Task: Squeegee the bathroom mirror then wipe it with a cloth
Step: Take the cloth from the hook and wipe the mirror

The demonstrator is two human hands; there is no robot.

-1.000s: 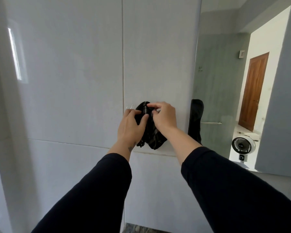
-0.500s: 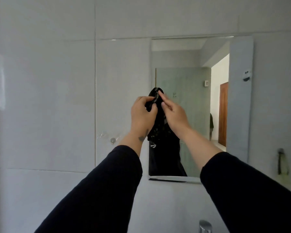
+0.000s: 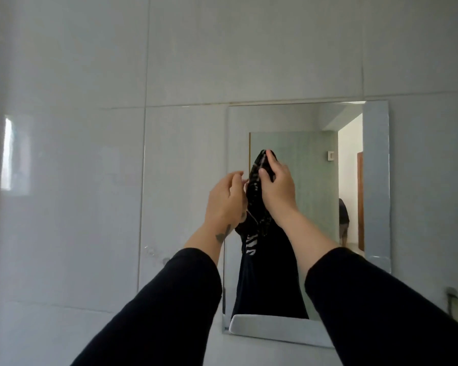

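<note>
A rectangular mirror point(image 3: 315, 167) hangs on the white tiled wall, right of centre. My right hand point(image 3: 278, 191) is raised in front of its left half and grips a dark patterned cloth point(image 3: 257, 191) near its top, so the cloth hangs down between my wrists. My left hand point(image 3: 226, 202) is just left of the cloth with its fingers spread, fingertips beside the cloth's edge. The glass reflects my black sleeves and torso. No squeegee is in view.
A small hook point(image 3: 165, 260) is on the tile left of the mirror. Another hook with something hanging point(image 3: 454, 302) is at the right edge. The mirror reflects a doorway and a second person point(image 3: 343, 220). A white ledge point(image 3: 275, 327) runs along the mirror's bottom.
Both hands took the cloth off the wall hook and carried it right and up in front of the mirror. My left hand's fingers have since loosened off it.
</note>
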